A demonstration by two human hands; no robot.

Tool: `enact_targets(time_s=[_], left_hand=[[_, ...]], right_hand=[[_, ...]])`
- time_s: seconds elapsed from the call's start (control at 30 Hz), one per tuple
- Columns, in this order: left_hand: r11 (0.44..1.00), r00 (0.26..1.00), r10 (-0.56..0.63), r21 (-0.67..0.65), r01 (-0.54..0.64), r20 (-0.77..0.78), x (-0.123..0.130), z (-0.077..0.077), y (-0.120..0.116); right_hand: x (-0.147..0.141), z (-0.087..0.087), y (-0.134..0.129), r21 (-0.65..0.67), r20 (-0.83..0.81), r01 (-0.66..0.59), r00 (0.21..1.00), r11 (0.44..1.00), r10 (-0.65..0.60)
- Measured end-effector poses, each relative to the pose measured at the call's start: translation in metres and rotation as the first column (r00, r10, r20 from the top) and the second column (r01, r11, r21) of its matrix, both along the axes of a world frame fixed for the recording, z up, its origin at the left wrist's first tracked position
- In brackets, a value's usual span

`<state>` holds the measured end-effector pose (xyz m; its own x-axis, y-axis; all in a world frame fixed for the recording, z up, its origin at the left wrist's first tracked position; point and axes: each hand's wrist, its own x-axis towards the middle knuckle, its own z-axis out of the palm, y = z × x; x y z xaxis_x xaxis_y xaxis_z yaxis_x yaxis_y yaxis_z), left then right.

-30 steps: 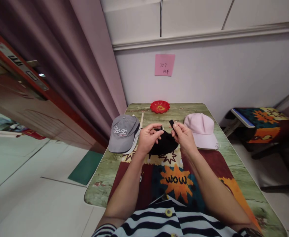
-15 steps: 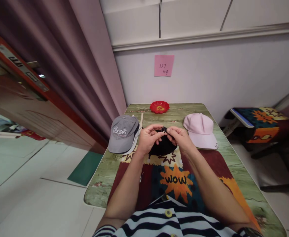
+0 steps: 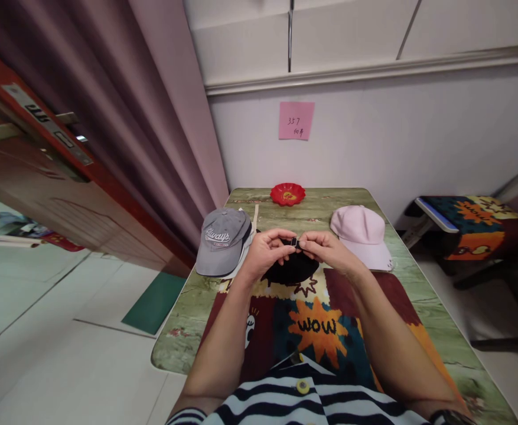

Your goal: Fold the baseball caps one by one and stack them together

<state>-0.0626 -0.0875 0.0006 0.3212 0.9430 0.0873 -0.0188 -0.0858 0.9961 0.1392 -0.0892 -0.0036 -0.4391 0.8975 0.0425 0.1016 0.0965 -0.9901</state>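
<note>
A black cap [image 3: 292, 270] is held over the patterned mat at the middle of the table. My left hand [image 3: 268, 250] pinches the cap's strap from the left, beside a small metal buckle [image 3: 294, 242]. From the right, my right hand [image 3: 323, 247] grips the strap close to the buckle, its fingertips nearly meeting the left ones. Grey caps, the front one [image 3: 222, 245] with white lettering, lie stacked to the left. To the right rests a pink cap [image 3: 361, 236].
A red scalloped dish [image 3: 287, 194] sits at the table's far edge. The patterned mat [image 3: 316, 324] covers the near middle of the table [image 3: 174, 336]. A stool with a patterned cover [image 3: 475, 221] stands at the right, and a door [image 3: 64, 189] at the left.
Both hands have drawn slightly lower and the buckle has turned flatter between them. The view has shifted a little. The other caps and the dish stay where they were on the table.
</note>
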Motion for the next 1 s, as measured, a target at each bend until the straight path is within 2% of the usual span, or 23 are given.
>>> enact_targets(time_s=[0.2, 0.53, 0.73, 0.87, 1.0], left_hand=[[1.0, 1.0, 0.01, 0.002, -0.01, 0.013, -0.001, -0.004, 0.0], [1.0, 0.998, -0.016, -0.001, 0.016, -0.056, 0.003, -0.009, 0.003], [0.998, 1.0, -0.02, -0.064, 0.02, 0.008, 0.006, -0.012, 0.003], [0.996, 0.999, 0.025, -0.088, -0.023, 0.028, 0.007, -0.012, 0.003], [0.994, 0.998, 0.066, -0.085, -0.065, 0.01, 0.005, -0.013, 0.004]], right_hand=[[-0.004, -0.003, -0.003, 0.002, -0.056, 0.046, 0.997, 0.999, -0.046], [-0.007, -0.007, -0.001, 0.008, -0.069, 0.132, 0.989, 0.991, -0.131], [-0.018, -0.013, 0.002, -0.004, -0.115, 0.172, 0.979, 0.985, -0.171], [-0.021, -0.013, 0.002, 0.137, -0.031, 0.219, 0.976, 0.966, -0.217], [-0.02, -0.011, 0.001, 0.364, 0.115, 0.16, 0.97, 0.918, -0.215]])
